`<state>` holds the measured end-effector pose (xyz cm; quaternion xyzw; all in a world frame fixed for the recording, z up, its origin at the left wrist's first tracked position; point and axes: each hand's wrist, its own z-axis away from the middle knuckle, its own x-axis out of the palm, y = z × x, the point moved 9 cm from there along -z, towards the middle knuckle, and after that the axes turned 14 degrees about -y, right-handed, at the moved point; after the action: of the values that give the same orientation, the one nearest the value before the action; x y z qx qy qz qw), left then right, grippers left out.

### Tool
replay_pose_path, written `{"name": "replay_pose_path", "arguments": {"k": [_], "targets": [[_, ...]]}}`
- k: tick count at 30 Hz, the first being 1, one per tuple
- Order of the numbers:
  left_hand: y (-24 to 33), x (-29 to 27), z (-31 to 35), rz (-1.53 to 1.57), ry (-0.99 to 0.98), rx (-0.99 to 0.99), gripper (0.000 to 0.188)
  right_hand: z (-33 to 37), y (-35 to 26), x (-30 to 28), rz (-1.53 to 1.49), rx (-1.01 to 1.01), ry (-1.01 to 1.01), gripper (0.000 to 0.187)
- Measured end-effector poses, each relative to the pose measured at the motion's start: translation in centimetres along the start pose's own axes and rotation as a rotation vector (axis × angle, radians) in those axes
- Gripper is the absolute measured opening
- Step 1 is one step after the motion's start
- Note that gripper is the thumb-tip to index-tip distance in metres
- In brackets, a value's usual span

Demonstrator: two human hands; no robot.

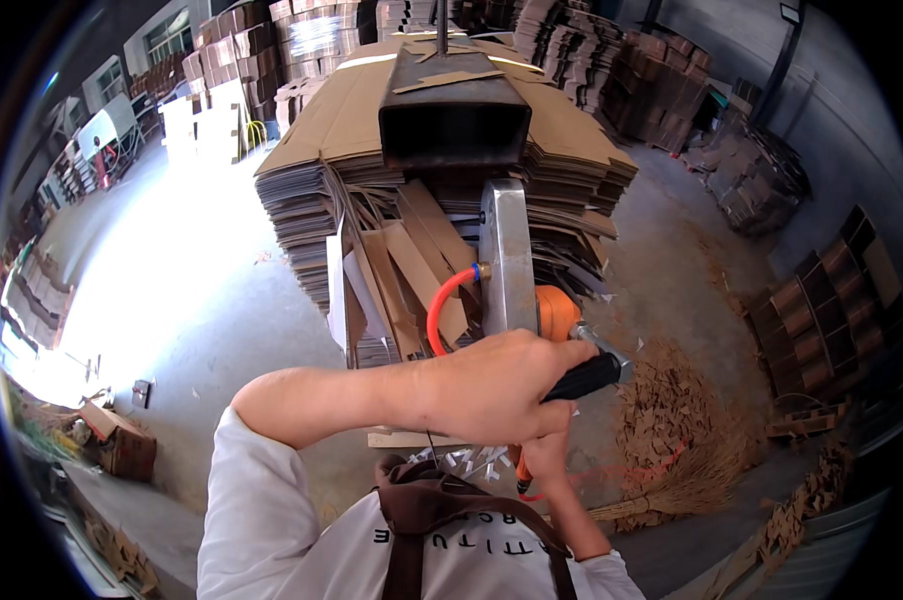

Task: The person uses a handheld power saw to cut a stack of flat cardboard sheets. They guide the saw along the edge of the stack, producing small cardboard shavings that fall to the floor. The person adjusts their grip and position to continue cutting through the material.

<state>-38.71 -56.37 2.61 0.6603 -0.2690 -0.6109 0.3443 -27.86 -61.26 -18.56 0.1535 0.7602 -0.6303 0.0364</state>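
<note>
An air tool with a long grey metal housing (510, 255), an orange body (557, 312) and a red hose (436, 318) points away from me. My left hand (512, 385) reaches across and wraps round its black side handle (587, 378). Below and partly behind it, my right hand (549, 455) is closed on the tool's rear end, where an orange and black piece shows; its fingers are mostly hidden. The tool's far end meets the front of a tall stack of die-cut cardboard sheets (347, 115), beside loose cardboard strips (412, 270).
A hollow rectangular steel beam (455, 130) lies on top of the stack. Cardboard scraps (672, 410) and a straw broom (687, 490) lie on the floor at right. More cardboard bundles (237, 60) stand at the back, and a partitioned cardboard piece (822, 310) leans at far right.
</note>
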Motion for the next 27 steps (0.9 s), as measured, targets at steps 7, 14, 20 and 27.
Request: {"name": "replay_pose_path", "arguments": {"k": [7, 14, 20, 27], "targets": [[-2.6, 3.1, 0.8, 0.149, -0.068, -0.15, 0.053, 3.8, 2.3, 1.0, -0.04, 0.213, -0.077, 0.02], [-0.6, 1.1, 0.6, 0.096, -0.003, -0.005, 0.05, 2.1, 3.7, 0.5, -0.074, 0.275, -0.075, 0.017], [-1.8, 2.2, 1.0, 0.209, -0.007, -0.091, 0.046, 3.4, 4.0, 0.7, 0.022, 0.321, -0.117, 0.018], [-0.5, 3.4, 1.2, 0.16, -0.021, -0.079, 0.052, 4.6, 5.2, 0.5, -0.027, 0.334, -0.128, 0.021]]}}
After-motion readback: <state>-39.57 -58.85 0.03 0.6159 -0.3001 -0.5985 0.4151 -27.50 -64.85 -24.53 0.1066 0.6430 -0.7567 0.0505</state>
